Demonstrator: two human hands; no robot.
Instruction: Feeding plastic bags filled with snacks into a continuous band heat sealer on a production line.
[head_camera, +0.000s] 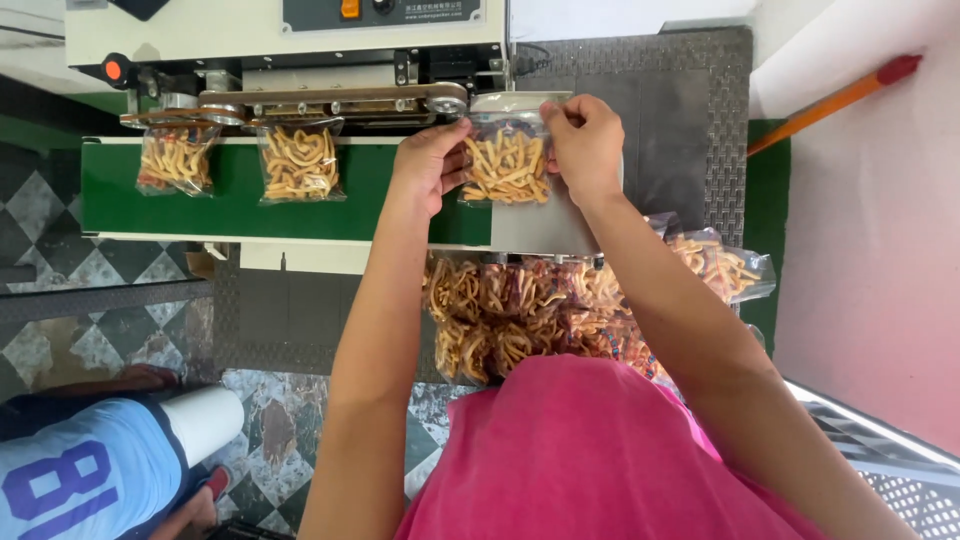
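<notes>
Checkered tiles and a dark mat lie under the sealing machine (290, 40), whose green belt (230, 205) runs across the top of my view. My left hand (425, 165) and my right hand (588, 145) both pinch the upper corners of one clear bag of fried snack sticks (505, 165), fingers closed on the plastic, thumbs toward each other. That bag hangs between the two hands at the right end of the belt, standing upright, its open mouth up against the metal sealing rail (340, 100). Its top edge runs left to right, in line with the rail, so the rail's entry lies just left of the bag, on the side of my left hand. Both forearms reach straight forward from my pink shirt (600, 450), the left one nearly vertical in the view, the right one angled in from the lower right.

Further left on the belt, two more filled bags (298, 160) ride under the rail. Below the belt's near edge sits a heap of filled bags (520, 310). Another person in a blue shirt (70, 480) stands at the lower left corner.
</notes>
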